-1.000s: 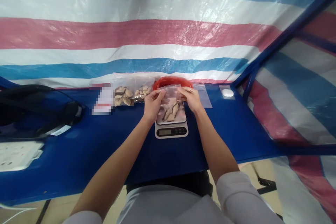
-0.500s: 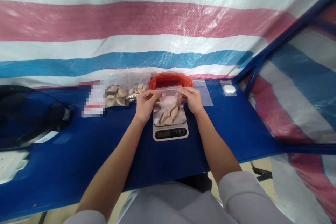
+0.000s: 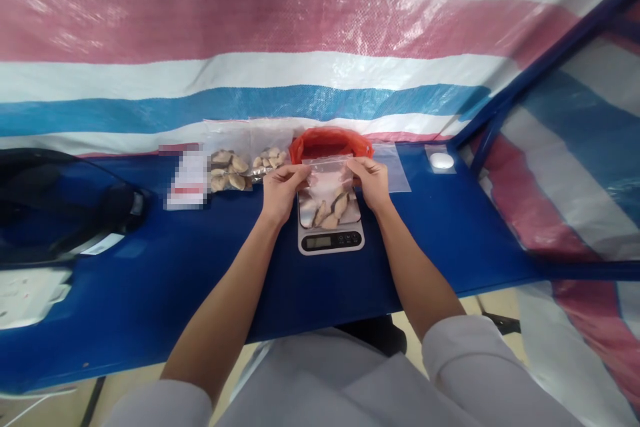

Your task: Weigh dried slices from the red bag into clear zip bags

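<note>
A clear zip bag (image 3: 327, 181) with several pale, dark-edged dried slices (image 3: 334, 210) in its lower part is stretched between my hands. My left hand (image 3: 283, 190) pinches its upper left corner, and my right hand (image 3: 370, 181) pinches the upper right one. Beneath the bag is a kitchen scale (image 3: 333, 241) with a metal top and a dark display panel; any reading is too faint to make out. Whether the bag's bottom rests on the scale I cannot tell. Right behind it stands an open red plastic bag (image 3: 330, 140), its contents hidden.
Left of the scale lie two filled clear bags (image 3: 227, 170) of similar slices and a blurred-out packet (image 3: 187, 180). A flat clear bag (image 3: 397, 170) and a white oval object (image 3: 441, 161) are to the right. Black equipment (image 3: 100, 213) and a white device (image 3: 30, 297) occupy the far left.
The view has shifted slightly, so everything on the table sits a little higher and further right. Both hands keep their pinch on the zip bag's top edge above the scale.
</note>
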Action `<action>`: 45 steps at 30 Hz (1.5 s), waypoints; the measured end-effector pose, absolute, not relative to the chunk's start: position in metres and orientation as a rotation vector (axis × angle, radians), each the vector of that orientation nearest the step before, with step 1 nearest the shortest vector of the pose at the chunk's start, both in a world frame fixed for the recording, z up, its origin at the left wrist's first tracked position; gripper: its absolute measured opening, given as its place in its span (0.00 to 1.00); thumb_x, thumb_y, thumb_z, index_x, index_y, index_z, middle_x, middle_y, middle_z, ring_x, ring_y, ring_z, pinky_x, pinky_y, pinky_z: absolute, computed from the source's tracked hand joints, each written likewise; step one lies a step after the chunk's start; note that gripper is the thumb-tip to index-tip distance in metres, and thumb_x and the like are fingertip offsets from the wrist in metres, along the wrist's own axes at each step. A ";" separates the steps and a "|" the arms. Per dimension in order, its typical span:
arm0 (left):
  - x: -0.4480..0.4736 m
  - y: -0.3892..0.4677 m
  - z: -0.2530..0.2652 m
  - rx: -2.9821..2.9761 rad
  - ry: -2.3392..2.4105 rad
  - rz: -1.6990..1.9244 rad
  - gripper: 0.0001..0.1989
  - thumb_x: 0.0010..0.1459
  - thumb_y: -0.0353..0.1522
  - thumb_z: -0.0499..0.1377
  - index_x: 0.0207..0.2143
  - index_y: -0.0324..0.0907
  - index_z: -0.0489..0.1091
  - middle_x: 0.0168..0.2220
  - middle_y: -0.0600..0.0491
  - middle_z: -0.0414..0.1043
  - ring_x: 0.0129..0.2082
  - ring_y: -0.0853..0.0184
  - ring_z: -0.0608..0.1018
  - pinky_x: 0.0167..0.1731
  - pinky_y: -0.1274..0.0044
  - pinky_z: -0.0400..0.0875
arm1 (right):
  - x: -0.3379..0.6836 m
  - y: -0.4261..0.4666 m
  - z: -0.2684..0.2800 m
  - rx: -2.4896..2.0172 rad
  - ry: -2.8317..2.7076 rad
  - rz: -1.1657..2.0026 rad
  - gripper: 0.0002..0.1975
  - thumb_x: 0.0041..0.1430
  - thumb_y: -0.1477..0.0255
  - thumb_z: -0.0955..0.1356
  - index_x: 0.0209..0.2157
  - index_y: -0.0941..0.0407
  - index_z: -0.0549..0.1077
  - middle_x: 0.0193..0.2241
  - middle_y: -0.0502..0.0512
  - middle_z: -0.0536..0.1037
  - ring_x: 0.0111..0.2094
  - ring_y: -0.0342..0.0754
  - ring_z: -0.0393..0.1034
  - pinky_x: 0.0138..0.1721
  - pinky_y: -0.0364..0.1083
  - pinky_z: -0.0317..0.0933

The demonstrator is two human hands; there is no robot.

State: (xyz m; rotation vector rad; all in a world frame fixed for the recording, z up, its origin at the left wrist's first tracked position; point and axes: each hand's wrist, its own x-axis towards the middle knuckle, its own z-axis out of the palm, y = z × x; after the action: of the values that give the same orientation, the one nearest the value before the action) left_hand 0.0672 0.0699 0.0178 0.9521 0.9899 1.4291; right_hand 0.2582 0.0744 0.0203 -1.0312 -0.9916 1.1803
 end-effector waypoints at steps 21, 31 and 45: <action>0.067 0.072 0.010 1.070 1.034 1.573 0.10 0.45 0.38 0.72 0.26 0.42 0.81 0.23 0.54 0.78 0.23 0.71 0.75 0.28 0.77 0.71 | 0.255 0.070 0.020 -1.082 -1.091 1.140 0.16 0.44 0.56 0.76 0.24 0.56 0.79 0.22 0.51 0.80 0.22 0.44 0.74 0.20 0.41 0.66; 0.064 0.067 0.015 1.181 1.101 1.496 0.13 0.47 0.42 0.72 0.28 0.41 0.82 0.27 0.52 0.80 0.27 0.68 0.78 0.32 0.76 0.73 | 0.251 0.066 0.022 -1.114 -1.103 1.197 0.18 0.44 0.54 0.76 0.25 0.55 0.79 0.23 0.51 0.81 0.19 0.44 0.72 0.15 0.40 0.63; 0.063 0.065 0.013 1.243 1.094 1.467 0.13 0.48 0.42 0.71 0.27 0.41 0.81 0.25 0.52 0.79 0.24 0.69 0.76 0.27 0.78 0.71 | 0.249 0.062 0.026 -1.043 -1.223 1.084 0.16 0.50 0.57 0.75 0.21 0.55 0.78 0.23 0.52 0.81 0.24 0.44 0.74 0.24 0.41 0.67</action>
State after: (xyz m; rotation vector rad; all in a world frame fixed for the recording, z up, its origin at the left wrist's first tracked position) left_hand 0.0628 0.0653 0.0130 1.2426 1.0944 1.4674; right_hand 0.2487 0.0624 0.0263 -1.0434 -1.2234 1.0845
